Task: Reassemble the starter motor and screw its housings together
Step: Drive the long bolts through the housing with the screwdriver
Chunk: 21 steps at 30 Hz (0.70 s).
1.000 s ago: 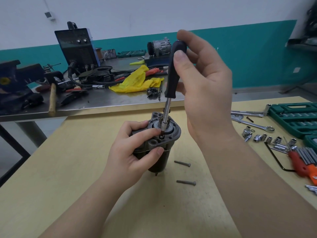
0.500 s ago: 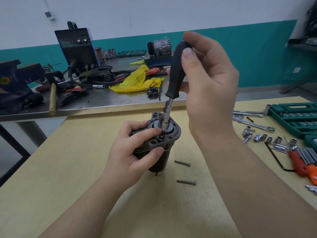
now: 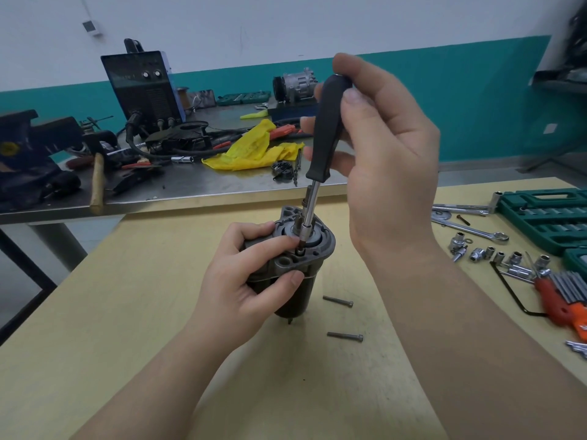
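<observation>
- Starter motor (image 3: 290, 268), a dark cylinder capped by a grey cast-metal housing, stands on end on the pale wooden table (image 3: 127, 312), so its screw holes face up to the tool.
- Left hand (image 3: 247, 274) wraps the body, fingers curled round the housing's edge, apparently to stop it turning.
- Right hand (image 3: 378, 147) pinches the black-handled nut driver (image 3: 327, 131) near its top, thumb on the handle, the steel shaft leaning down to a fastener on the housing face.
- Two loose long steel bolts (image 3: 338, 301) lie just beside the motor, seemingly awaiting their turn.
- Compared with a second ago, the handle top has tilted further right and the fingers have shifted round it, which suggests turning; motor and bolts lie unchanged.
</observation>
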{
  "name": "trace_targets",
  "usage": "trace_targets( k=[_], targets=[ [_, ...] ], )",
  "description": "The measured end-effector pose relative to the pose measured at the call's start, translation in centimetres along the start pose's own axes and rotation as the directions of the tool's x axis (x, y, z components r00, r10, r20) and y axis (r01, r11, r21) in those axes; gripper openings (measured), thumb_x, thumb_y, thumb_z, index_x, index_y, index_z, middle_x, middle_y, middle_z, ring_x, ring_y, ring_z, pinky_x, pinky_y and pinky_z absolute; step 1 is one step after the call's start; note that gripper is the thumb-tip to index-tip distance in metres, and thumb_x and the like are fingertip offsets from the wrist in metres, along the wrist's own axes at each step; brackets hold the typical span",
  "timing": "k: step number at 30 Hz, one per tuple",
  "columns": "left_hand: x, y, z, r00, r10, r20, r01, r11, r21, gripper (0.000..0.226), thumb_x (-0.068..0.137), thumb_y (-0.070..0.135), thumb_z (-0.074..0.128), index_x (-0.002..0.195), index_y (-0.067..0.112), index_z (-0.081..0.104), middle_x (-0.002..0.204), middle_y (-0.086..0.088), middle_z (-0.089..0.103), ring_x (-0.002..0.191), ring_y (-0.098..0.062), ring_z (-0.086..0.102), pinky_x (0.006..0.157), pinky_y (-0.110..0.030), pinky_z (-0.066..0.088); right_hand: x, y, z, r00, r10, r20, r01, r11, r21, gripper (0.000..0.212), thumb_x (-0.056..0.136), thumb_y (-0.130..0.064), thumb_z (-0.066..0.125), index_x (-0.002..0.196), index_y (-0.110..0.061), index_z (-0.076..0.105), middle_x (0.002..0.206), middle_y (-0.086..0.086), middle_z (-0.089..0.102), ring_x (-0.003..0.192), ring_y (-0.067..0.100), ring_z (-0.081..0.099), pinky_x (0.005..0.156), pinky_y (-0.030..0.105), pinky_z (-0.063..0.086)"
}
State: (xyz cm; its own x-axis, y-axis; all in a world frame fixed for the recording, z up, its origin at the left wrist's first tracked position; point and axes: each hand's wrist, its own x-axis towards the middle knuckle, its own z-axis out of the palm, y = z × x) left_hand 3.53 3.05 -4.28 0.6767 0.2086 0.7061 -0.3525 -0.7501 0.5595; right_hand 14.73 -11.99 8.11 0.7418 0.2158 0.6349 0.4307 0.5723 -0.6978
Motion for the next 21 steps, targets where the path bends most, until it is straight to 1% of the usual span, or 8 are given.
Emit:
trace_targets(
  k=[2,6,10,13,16,18,19,21],
  targets=[
    [0.01,-0.03,-0.01,1.0,0.002,0.003,-0.002,1.0,0.003,0.041,0.09,0.042,0.076,0.128,0.056,0.069,0.134,0.02,0.052,0.142,-0.019,0.052,0.11,-0.018,0.045,0.01,-0.09,0.07,1.0,-0.012,0.024,0.013,0.999,-0.043,0.025,0.107,-0.011,0.058,0.128,-0.017,0.07,0.111,0.006,0.075,0.099,0.035,0.075,0.083,0.06,0.064],
    [0.04,0.0,0.03,1.0,-0.001,-0.002,0.001,1.0,0.008,0.041,0.089,0.042,0.076,0.127,0.057,0.069,0.133,0.019,0.053,0.143,-0.019,0.052,0.109,-0.018,0.045,0.25,-0.03,0.34,0.995,-0.1,0.016,0.101,0.977,-0.19,0.028,0.101,-0.01,0.071,0.124,-0.025,0.067,0.102,-0.006,0.072,0.093,0.021,0.07,0.087,0.054,0.062],
    [-0.01,0.1,0.02,1.0,-0.004,-0.002,0.004,1.0,0.009,0.04,0.089,0.041,0.076,0.125,0.057,0.07,0.133,0.019,0.053,0.142,-0.018,0.052,0.108,-0.016,0.045,0.34,0.18,0.38,0.994,-0.105,-0.01,0.102,0.978,-0.184,0.029,0.1,-0.012,0.073,0.122,-0.03,0.066,0.092,-0.007,0.07,0.083,0.017,0.068,0.079,0.054,0.063],
    [-0.03,0.25,0.0,1.0,-0.008,0.001,0.008,1.0,0.005,0.041,0.088,0.041,0.076,0.125,0.058,0.069,0.133,0.02,0.053,0.141,-0.018,0.053,0.108,-0.016,0.045,0.24,0.11,0.22,0.998,-0.065,0.003,0.065,0.994,-0.088,0.02,0.103,-0.014,0.066,0.12,-0.023,0.07,0.1,-0.004,0.073,0.096,0.024,0.071,0.084,0.059,0.062],
    [-0.01,0.3,-0.02,1.0,-0.006,0.001,0.006,1.0,0.011,0.041,0.088,0.041,0.076,0.125,0.057,0.07,0.133,0.022,0.052,0.141,-0.018,0.053,0.108,-0.015,0.045,0.23,0.08,-0.06,1.0,-0.007,0.025,0.008,1.0,-0.025,0.023,0.107,-0.014,0.054,0.122,-0.021,0.07,0.114,0.008,0.075,0.109,0.035,0.072,0.089,0.063,0.061],
    [-0.02,0.23,0.01,1.0,-0.016,0.0,0.016,1.0,0.011,0.039,0.088,0.041,0.076,0.125,0.052,0.072,0.133,0.022,0.052,0.141,-0.019,0.053,0.108,-0.017,0.045,0.17,0.02,-0.05,0.999,-0.004,0.042,0.005,1.0,-0.03,0.023,0.109,-0.012,0.054,0.123,-0.021,0.069,0.113,0.013,0.075,0.1,0.038,0.074,0.081,0.062,0.064],
    [-0.01,0.19,0.02,1.0,-0.02,-0.003,0.02,1.0,0.012,0.039,0.088,0.041,0.076,0.125,0.05,0.072,0.133,0.022,0.052,0.141,-0.02,0.053,0.109,-0.017,0.045,0.14,-0.01,0.04,0.999,-0.017,0.047,0.02,0.999,-0.046,0.021,0.108,-0.012,0.057,0.122,-0.023,0.068,0.109,0.011,0.074,0.095,0.038,0.074,0.077,0.06,0.065],
    [0.02,0.17,0.02,1.0,-0.017,-0.004,0.017,1.0,0.014,0.039,0.088,0.041,0.076,0.125,0.052,0.072,0.133,0.022,0.052,0.141,-0.021,0.053,0.109,-0.018,0.045,0.23,0.02,0.21,0.998,-0.063,0.029,0.066,0.991,-0.117,0.022,0.104,-0.013,0.066,0.119,-0.028,0.067,0.102,0.001,0.073,0.091,0.033,0.071,0.08,0.058,0.064]
  ],
)
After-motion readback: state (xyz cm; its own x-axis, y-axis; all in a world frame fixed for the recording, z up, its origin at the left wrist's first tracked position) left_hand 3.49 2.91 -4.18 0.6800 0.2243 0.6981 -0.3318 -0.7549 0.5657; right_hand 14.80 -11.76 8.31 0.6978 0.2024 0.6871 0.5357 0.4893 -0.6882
